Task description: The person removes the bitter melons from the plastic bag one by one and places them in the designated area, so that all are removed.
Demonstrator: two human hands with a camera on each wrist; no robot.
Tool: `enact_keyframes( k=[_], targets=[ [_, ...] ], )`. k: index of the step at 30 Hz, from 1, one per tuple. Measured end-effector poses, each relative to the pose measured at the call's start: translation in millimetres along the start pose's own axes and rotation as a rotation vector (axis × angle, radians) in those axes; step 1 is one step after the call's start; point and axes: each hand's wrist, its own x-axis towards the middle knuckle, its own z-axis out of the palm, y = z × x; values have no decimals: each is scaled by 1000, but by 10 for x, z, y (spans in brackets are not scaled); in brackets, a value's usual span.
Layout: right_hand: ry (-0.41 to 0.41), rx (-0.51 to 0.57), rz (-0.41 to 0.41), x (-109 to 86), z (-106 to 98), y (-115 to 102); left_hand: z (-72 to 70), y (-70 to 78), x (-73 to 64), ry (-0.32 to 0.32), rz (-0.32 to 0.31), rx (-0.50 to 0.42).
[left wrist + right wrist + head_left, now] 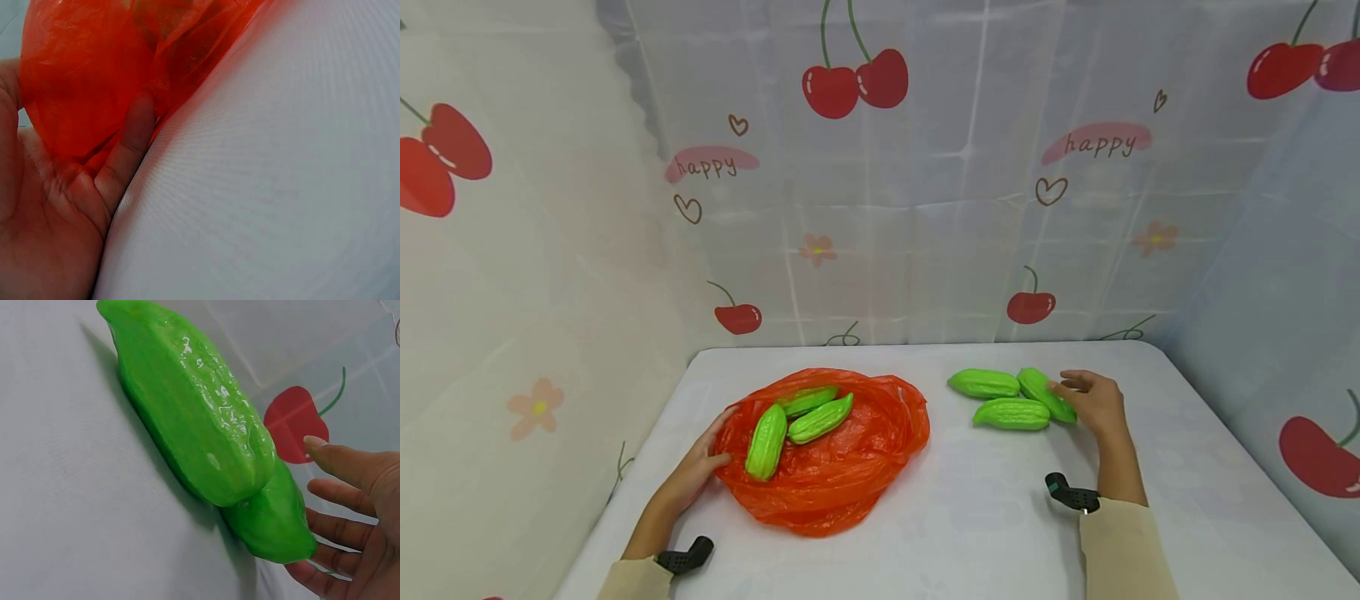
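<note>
On the left of the table, my left hand [702, 461] lies along the near-left side of a crumpled red plastic bag [857, 467], its fingers extended and touching the film. Three green bitter melons [766, 443] lie on the bag's red film. To the right, three more bitter melons [1011, 414] lie grouped on the table. My right hand [1093, 404] is at the right end of the rightmost bitter melon [1047, 395]. In the right wrist view, the right hand's fingers [340, 528] are spread beside that melon's end, with the thumb apart from it.
The white table [970, 517] stands against a back curtain [910, 275] printed with cherries and hearts. Similar sheets hang on the left and right. Each wrist carries a black device [1071, 493] near a beige sleeve [1123, 550].
</note>
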Motion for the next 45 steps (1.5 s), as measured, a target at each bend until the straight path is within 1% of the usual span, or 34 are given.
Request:
enact_keyframes(
  k=[3, 6, 9, 14, 18, 25, 30, 34, 41, 45],
  targets=[
    [11, -2, -1, -5, -29, -44, 1, -2, -4, 0, 0, 2],
    [22, 6, -23, -17, -60, -98, 2, -4, -7, -1, 2, 6],
    [22, 59, -43, -31, -90, -155, 1, -10, -5, 1, 2, 10],
    [15, 178, -65, -55, -124, -272, 1, -16, 1, 8, -6, 19],
    [4, 215, -90, -85, -137, -380, -1, -16, -2, 7, -5, 22],
    [-9, 223, -156, -136, -99, -568, 11, -4, -14, -2, 20, 17],
    [-44, 244, -205, -170, -52, -676, 27, 14, -15, 6, 14, 8],
    [-64, 251, -222, -201, -36, -731, 34, 17, -13, 6, 3, 1],
    [-91, 241, -246, -227, -5, -823, 29, 26, -9, 5, 10, 11],
    [-115, 240, -256, -245, 11, -872, 31, 26, -16, 14, -4, 16]
  ],
)
